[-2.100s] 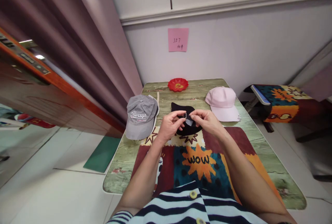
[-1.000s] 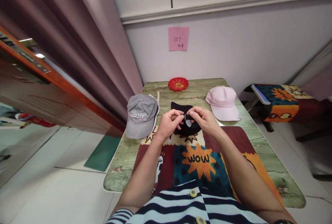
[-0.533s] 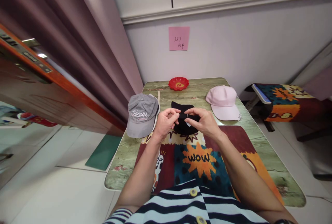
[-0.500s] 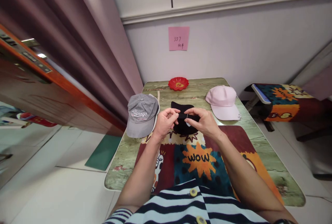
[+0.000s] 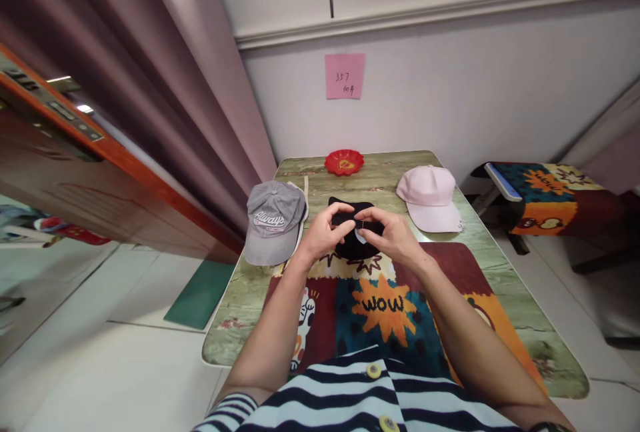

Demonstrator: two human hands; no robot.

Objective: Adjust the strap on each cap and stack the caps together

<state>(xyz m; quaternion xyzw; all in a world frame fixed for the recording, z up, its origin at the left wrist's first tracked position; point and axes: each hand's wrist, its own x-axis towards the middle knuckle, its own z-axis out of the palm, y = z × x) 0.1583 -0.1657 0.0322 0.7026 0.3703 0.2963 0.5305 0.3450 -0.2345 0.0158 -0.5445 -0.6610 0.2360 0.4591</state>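
Note:
A black cap [image 5: 354, 253] lies in the middle of the table, partly covered by both hands. My left hand [image 5: 324, 231] is closed with thumb and fingertips on the cap's strap from the left. From the right, my right hand [image 5: 389, 232] pinches the same strap, its thumb close to the left thumb. A small pale tag [image 5: 360, 237] shows below the thumbs. To the left sits a grey cap [image 5: 273, 222] with "Always" lettering. A pale pink cap [image 5: 429, 195] sits at the right. Finger contact with the strap is partly hidden.
A red scalloped dish [image 5: 344, 163] stands at the table's back edge. Under the arms lies a colourful "WOW" mat [image 5: 383, 305] on the green wood-pattern table [image 5: 235, 319]. A wooden door [image 5: 125, 179] and a curtain are on the left; another table is at the right.
My left thumb and fingers have shifted right, along the strap, and now meet close to my right hand's fingertips. The right hand has barely moved. The caps beside them stay put.

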